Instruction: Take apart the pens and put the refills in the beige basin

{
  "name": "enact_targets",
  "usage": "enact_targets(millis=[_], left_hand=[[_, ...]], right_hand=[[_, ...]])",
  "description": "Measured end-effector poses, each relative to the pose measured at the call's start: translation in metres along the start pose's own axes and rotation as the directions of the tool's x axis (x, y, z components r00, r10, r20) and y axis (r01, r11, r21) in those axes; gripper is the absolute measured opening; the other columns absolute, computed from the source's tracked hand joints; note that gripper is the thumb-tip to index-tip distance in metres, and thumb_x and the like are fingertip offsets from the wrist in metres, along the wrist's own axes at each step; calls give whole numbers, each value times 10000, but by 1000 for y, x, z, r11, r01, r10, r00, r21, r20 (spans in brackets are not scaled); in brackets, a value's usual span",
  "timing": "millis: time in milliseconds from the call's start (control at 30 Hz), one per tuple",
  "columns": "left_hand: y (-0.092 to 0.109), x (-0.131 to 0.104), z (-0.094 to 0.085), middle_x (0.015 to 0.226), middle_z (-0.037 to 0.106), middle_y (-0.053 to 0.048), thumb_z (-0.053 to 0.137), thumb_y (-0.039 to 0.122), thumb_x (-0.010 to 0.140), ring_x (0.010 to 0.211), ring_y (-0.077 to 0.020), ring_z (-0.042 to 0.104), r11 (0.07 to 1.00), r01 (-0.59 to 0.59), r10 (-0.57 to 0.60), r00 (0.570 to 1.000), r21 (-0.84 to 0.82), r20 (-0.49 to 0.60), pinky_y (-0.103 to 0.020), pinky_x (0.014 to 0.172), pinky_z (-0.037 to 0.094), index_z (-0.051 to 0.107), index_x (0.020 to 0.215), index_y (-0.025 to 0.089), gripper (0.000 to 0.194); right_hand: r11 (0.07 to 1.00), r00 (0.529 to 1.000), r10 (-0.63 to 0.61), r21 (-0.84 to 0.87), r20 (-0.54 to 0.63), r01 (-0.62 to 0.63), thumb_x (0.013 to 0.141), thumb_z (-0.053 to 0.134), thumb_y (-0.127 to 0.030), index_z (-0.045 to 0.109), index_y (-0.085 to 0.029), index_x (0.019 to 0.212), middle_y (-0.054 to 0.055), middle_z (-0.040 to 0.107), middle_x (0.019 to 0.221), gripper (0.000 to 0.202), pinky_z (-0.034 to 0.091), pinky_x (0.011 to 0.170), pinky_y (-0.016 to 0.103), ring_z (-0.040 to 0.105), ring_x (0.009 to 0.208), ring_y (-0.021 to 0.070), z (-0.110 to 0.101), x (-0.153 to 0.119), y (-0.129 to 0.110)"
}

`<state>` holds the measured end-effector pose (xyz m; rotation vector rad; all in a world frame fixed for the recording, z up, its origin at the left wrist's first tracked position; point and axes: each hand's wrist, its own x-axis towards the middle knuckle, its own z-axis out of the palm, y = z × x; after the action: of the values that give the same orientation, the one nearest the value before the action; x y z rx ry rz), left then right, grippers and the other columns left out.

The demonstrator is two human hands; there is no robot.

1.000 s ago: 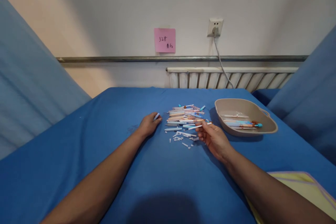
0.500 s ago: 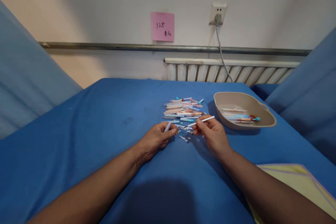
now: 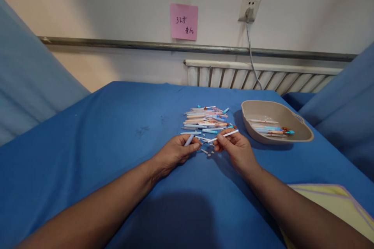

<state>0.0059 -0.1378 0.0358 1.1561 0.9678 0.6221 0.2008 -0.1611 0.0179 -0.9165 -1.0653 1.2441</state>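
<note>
The right hand [image 3: 239, 155] pinches a slender white rod [image 3: 230, 133] between thumb and fingers, its dark, narrow tip directed toward the left hand [image 3: 175, 150], which is closed about a grey-blue tube [image 3: 189, 140]. Whether the tip touches the left hand cannot be made out. Small white pieces [image 3: 205, 151] lie between and just below the grips, a pile of pens [image 3: 206, 121] just beyond them, and a beige basin [image 3: 248, 123] to their right. The rod should prove light, stiff and rather smooth; a mid-shaft hold, clear of the fine tip, appears soundest.
</note>
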Motion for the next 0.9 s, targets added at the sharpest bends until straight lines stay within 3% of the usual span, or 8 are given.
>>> enact_targets(millis=[533, 767, 900], left_hand=[[-1, -3, 8, 509, 365, 91, 708, 424, 698, 380, -28, 234, 1000, 7, -7, 1000, 19, 13, -189, 361, 140, 550, 808, 159, 328], [1, -6, 14, 545, 372, 88, 659, 497, 730, 380, -20, 167, 999, 31, -29, 997, -28, 68, -190, 355, 91, 519, 822, 157, 379], [1, -5, 11, 692, 519, 27, 571, 515, 794, 399, -18, 201, 999, 33, -33, 998, 5, 49, -188, 370, 101, 536, 885, 145, 383]], right_hand=[[994, 994, 39, -109, 102, -28, 761, 655, -423, 583, -189, 738, -4, 629, 587, 246, 429, 516, 254, 577, 537, 120, 9, -5, 5], [994, 990, 105, -18, 90, -103, 724, 668, -483, 550, -173, 764, 2, 668, 635, 334, 406, 446, 216, 606, 495, 121, 11, -6, 4], [988, 992, 128, 85, 23, -129, 703, 695, -470, 561, -168, 778, 9, 683, 697, 338, 419, 448, 209, 599, 484, 106, 5, 0, 2]])
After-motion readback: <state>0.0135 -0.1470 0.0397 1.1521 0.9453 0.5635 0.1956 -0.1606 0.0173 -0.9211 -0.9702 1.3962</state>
